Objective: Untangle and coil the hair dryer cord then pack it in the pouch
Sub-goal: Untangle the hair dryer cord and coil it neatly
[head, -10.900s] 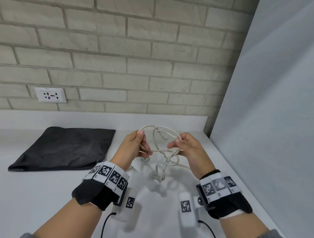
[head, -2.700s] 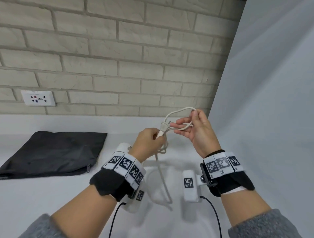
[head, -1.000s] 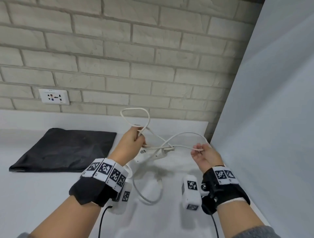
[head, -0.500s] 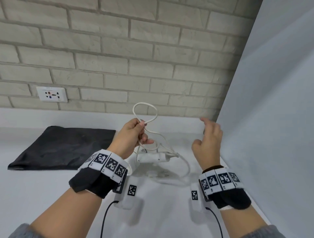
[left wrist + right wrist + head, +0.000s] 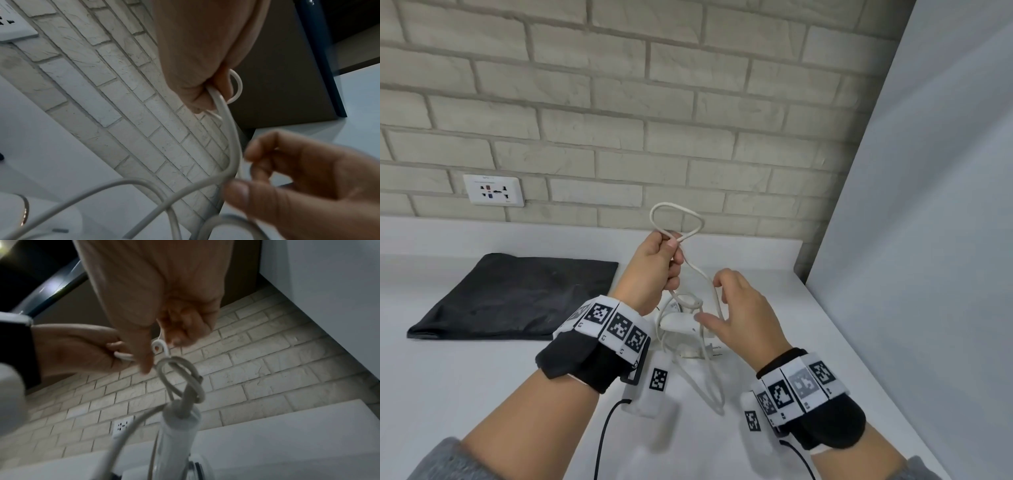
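The white cord hangs nearly upright from our left hand, which pinches a loop held above the worktop. It still knots above the hair dryer. Our right hand sits nearest that knot, fingers spread and holding nothing. The black pouch lies flat, well left.

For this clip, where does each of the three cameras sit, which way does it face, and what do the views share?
Head: on the head, facing forward and down at the counter, black pouch, left hand and right hand.
Left wrist: below the left hand, looking along it at the cord and brick wall.
Right wrist: below the right hand, looking up past the hair dryer handle.
All share the cord and both hands.
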Demonstrator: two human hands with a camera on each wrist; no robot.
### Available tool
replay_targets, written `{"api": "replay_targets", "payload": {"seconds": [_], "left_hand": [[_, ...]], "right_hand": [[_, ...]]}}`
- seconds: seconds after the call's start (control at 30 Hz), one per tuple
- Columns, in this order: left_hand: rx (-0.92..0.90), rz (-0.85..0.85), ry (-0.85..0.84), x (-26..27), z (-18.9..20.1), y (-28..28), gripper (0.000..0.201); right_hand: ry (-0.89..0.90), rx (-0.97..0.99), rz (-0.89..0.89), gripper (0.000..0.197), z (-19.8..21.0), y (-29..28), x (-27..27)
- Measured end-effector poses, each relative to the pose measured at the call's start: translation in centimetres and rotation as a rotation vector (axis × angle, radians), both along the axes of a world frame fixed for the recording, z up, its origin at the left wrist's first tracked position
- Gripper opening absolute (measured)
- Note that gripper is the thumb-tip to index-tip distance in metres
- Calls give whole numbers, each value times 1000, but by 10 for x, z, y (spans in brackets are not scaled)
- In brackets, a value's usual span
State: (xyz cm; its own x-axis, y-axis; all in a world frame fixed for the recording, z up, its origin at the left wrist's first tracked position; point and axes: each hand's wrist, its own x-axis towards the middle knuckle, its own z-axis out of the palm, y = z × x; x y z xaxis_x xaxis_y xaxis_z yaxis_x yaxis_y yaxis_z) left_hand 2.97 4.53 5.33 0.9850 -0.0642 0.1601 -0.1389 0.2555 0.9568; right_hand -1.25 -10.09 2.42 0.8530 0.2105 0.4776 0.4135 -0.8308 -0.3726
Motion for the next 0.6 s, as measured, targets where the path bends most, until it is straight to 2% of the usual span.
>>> {"api": "replay_targets", "payload": {"seconds": [0.07, 0.13, 0.23, 0.37, 0.4, 0.47, 0.53, 0.6], "left_hand": [[-15, 8, 6, 1, 1, -2, 21], [-32, 20, 15, 2, 1, -4, 22], [4, 13, 37, 1, 0, -5, 22], [143, -56, 105, -2, 1, -1, 17], [163, -77, 119, -2, 2, 1, 16], [180, -103, 133, -2, 1, 4, 16], [178, -97, 146, 0, -1, 5, 16], [168, -71, 160, 2, -5, 7, 17]], "right_hand": [[-93, 56, 15, 17, -3, 2, -6], [-58, 9, 75, 9, -10, 5, -7], [168, -130, 26, 33, -26, 9, 0], [355, -134, -162, 57, -29, 9, 20], [384, -206, -201, 55, -28, 9, 25], [404, -320, -252, 39, -25, 12, 32], [374, -233, -219, 23, -24, 15, 37], [392, 103, -67, 13, -19, 15, 37]]}}
